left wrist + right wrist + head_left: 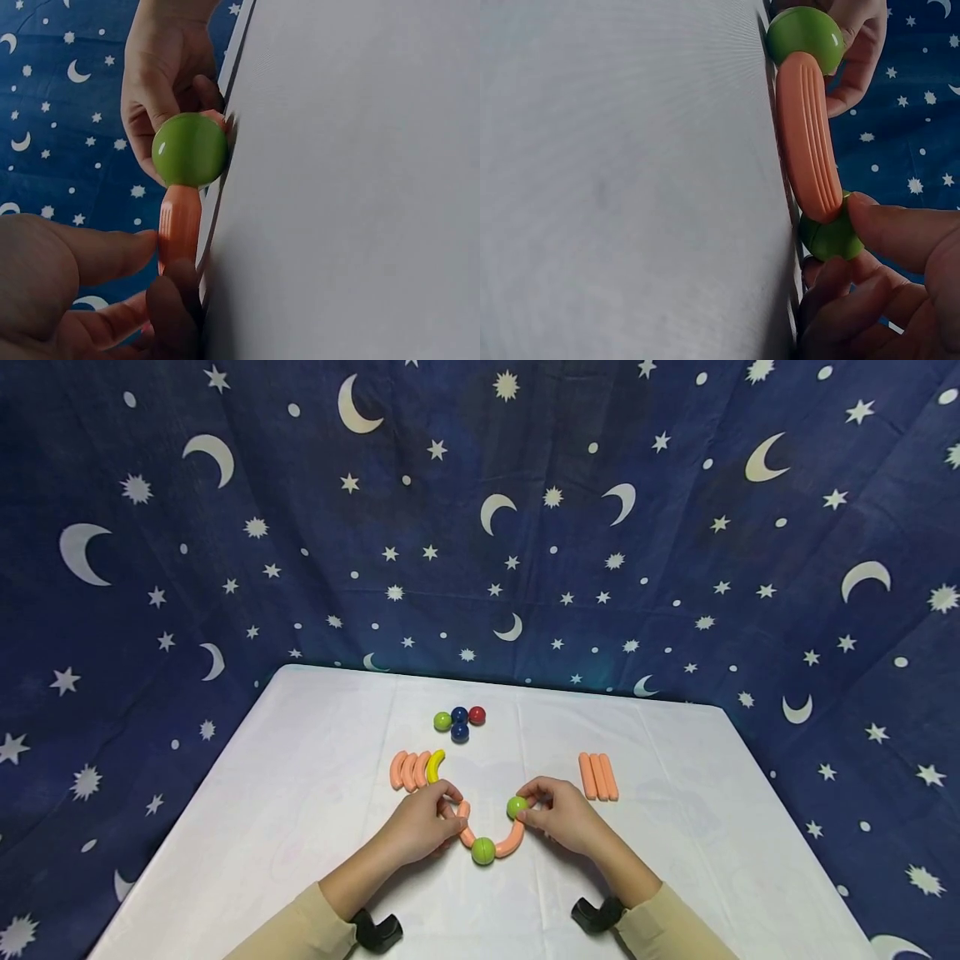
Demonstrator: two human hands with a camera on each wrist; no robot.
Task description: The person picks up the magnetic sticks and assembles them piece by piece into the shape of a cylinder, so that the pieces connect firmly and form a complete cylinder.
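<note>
Watching remotely, I have the left grip (pixel 423 823) pinching one stick (pixel 180 217) and the right grip (pixel 565 815) pinching the end ball (pixel 516 807); the middle ball (pixel 483 851) sits between them, well in from the far edge of the table (pixel 322 735). Uneven pulling could part its joints.

Looks like glossy, smooth plastic on near green ball (pixel 483 851), right green ball (pixel 515 808) and far balls (pixel 460 732). Shows duller, plastic-like finish with lengthwise grooves on right curved orange stick (pixel 808 139) and left curved orange stick (pixel 178 221). Reads as matt white cloth, lightly creased, on worktop (pixel 352 718), and matt printed cloth on far backdrop (pixel 450 410). Looks like matt cloth on beige sleeves (pixel 300 927), black plastic on wrist pieces (pixel 379 934).
</note>
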